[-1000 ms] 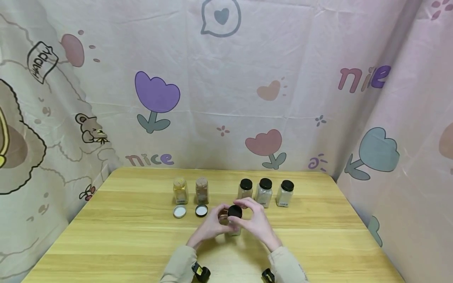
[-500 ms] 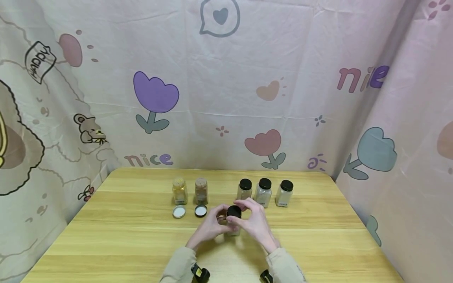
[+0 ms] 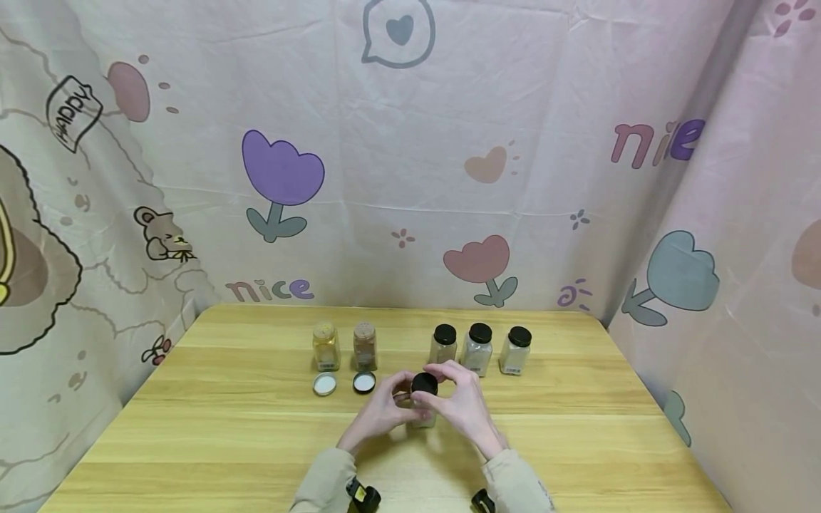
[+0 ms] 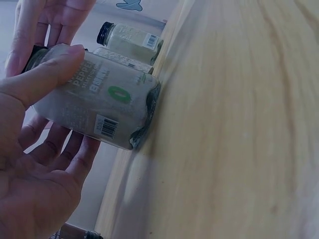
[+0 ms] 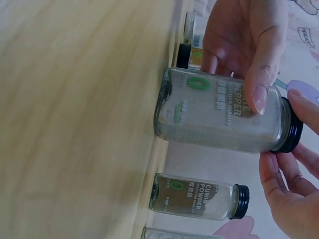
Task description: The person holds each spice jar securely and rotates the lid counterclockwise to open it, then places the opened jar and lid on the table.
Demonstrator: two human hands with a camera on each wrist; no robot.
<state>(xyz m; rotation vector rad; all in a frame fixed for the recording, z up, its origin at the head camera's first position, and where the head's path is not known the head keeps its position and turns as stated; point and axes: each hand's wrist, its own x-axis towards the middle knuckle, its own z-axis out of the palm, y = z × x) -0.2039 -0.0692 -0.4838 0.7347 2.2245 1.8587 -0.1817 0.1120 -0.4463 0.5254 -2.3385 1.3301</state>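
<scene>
A glass spice jar labelled as pepper (image 5: 199,107), filled with pale powder, stands upright on the table in front of the person. My left hand (image 3: 383,407) grips its body, thumb across the label in the left wrist view. On top sits a black lid (image 3: 424,383), pinched at its edge between the thumb and fingers of my right hand (image 3: 463,399). The right wrist view shows the lid seated on the jar's neck.
Behind to the left are lidless jars of yellow (image 3: 326,349) and brown spice (image 3: 365,348). A white-lined lid (image 3: 324,384) and a black-rimmed lid (image 3: 364,382) lie before them. Three black-lidded jars stand back right: cumin powder (image 5: 184,196), a second jar (image 3: 477,353) and a third (image 3: 515,354).
</scene>
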